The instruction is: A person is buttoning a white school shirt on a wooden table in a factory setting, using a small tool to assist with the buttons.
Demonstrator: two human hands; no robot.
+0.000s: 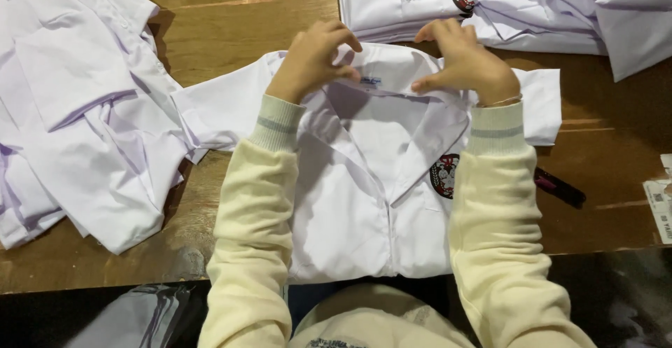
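While a white shirt (pixel 371 194) lies flat mid-tabletop (pixel 231 12), the left hand (pixel 311 61) and right hand (pixel 465 64) pinch its collar (pixel 392 68). A shirt pile (pixel 77 110) sits left of it, folded shirts (pixel 490 5) behind, possibly a marker (pixel 560 188) right.

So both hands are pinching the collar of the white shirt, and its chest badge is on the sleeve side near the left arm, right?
Not quite. In the head view both hands, left and right, do pinch the collar of the white shirt, but the chest badge sits beside the right arm, not the left.
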